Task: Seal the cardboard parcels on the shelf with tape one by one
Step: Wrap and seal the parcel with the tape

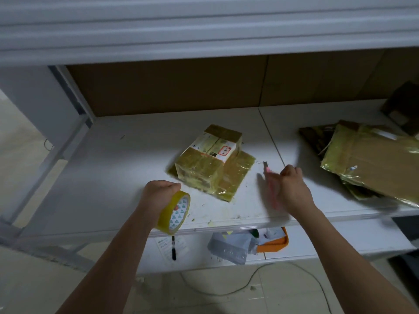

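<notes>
Holding a roll of yellow tape (pixel 174 213) in the left hand (pixel 158 193), fingers curled through and around the core, roll standing on edge with its open face turned toward the right hand. The right hand (pixel 291 189) is closed around a pink-handled cutter (pixel 271 184); the handle is motion-blurred, the small metal blade end pokes out beyond the knuckles, pointing away from the person toward the back of the shelf (pixel 127 155). Just beyond the left hand, and beside the cutter's blade, a small parcel (pixel 209 159) sits on top of a flat parcel (pixel 235 177). Both are already wrapped in yellowish tape, glossy all over; a white label with a red-outlined tag is on the upper one. The small parcel's long axis runs diagonally, from near the tape hand away toward the far right. Further out past the right hand lies a large flat parcel (pixel 371 164), taped along its edges with bare cardboard in the middle, long axis slanting down to the right; another dark parcel (pixel 403 107) lies behind it, sealing unclear. Judgement: the stacked pair looks done; the right-side parcels may remain. No tape strand is visibly drawn from the roll.
</notes>
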Tool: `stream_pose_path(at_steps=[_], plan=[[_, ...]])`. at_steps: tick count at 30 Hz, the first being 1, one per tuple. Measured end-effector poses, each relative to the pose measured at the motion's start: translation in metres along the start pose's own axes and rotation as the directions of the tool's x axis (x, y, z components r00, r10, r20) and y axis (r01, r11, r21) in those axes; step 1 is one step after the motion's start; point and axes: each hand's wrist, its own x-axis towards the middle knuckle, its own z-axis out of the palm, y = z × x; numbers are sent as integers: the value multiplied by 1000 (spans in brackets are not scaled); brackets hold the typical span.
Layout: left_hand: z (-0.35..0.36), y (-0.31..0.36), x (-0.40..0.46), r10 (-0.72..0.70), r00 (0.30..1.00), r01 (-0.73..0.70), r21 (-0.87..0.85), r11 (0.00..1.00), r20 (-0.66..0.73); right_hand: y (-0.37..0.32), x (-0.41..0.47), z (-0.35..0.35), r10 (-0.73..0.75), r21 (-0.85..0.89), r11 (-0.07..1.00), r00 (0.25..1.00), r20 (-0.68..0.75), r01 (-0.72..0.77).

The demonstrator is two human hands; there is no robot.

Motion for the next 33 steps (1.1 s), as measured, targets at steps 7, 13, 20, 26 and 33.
stream_pose_path(at_steps=[7, 13, 20, 26, 33], plan=[[0, 1, 0, 13, 1000, -12, 34, 999, -18, 11, -11, 1, -268, -245, 937, 962, -44, 250], [-1, 0, -4, 3, 1000, -3, -14, 1000, -12, -10, -14, -7, -330, -57, 943, 899, -287, 328], [-2, -3, -7, 20, 1000, -19, -27, 999, 9, -85, -15, -35, -60, 765, 498, 896, -440, 409], [-4, -4, -5, 8, 1000, -7, -11, 1000, 25, -140, -12, -31, -145, 955, 157, 962, -231, 253], [-3, -4, -7, -40, 999, 40, -70, 997, 2, -158, -12, 1, -174, 981, 151, 980, -97, 123]])
